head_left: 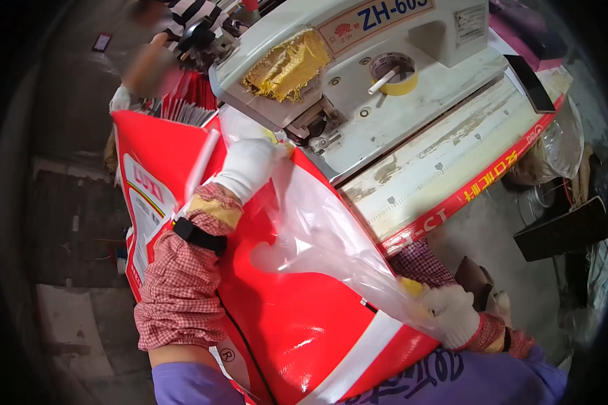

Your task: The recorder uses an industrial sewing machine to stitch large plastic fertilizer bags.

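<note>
While the head camera looks down, a large red bag (297,317) with a white stripe lies slanted across the person's lap, its upper end reaching up against the machine (358,74). A clear plastic liner (317,236) spreads over the bag's middle, running from the upper end down to the lower right corner.

Left hand (246,169), in a white glove with a checked red sleeve cover behind it, sits at the bag's upper end just below the machine's head, its fingers closed on the top of the plastic liner. Right hand (456,314), also gloved in white, is at the lower right corner of the bag, fingers clenched on the liner's lower edge where it meets the white stripe.

On the pale machine table (446,158) behind, a roll of yellow tape (398,82) rests, and a wad of yellow tape is stuck to the machine's head.
</note>
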A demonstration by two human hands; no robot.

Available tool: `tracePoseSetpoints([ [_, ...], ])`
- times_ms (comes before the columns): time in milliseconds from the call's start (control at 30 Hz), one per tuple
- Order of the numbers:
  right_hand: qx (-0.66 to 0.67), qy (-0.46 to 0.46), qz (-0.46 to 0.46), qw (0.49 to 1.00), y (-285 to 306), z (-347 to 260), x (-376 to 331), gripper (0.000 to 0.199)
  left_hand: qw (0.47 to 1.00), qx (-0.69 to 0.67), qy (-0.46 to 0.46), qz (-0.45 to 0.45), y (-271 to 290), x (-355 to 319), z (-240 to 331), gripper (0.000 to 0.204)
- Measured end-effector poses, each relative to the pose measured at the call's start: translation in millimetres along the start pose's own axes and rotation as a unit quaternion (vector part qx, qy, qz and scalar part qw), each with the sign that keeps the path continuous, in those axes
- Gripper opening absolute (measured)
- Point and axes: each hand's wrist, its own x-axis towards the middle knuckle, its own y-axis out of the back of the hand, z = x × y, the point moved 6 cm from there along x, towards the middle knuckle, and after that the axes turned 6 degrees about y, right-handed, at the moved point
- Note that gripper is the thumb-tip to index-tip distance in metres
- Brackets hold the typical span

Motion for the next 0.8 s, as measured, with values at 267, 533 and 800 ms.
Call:
tracePoseSetpoints([
  [267, -0.096, 0.048, -0.023, 0.994, -20.1, 1.9, 12.6, 0.018, 0.994, -0.069, 0.015, 0.078, -12.0, 10.8, -11.5, 0.017],
  [533, -0.271, 0.185, 0.016, 0.944, -23.3, -37.4, 57.4, 0.024, 0.96, -0.051, 0.02, 0.276, -16.4, 42.9, -47.6, 0.016],
  [800, -0.326, 0.17, 0.057, 0.928, -31.4, -61.5, 217.8, 0.026, 0.942, 0.119, 0.175, 0.259, 59.8, 65.5, -139.0, 0.014],
])
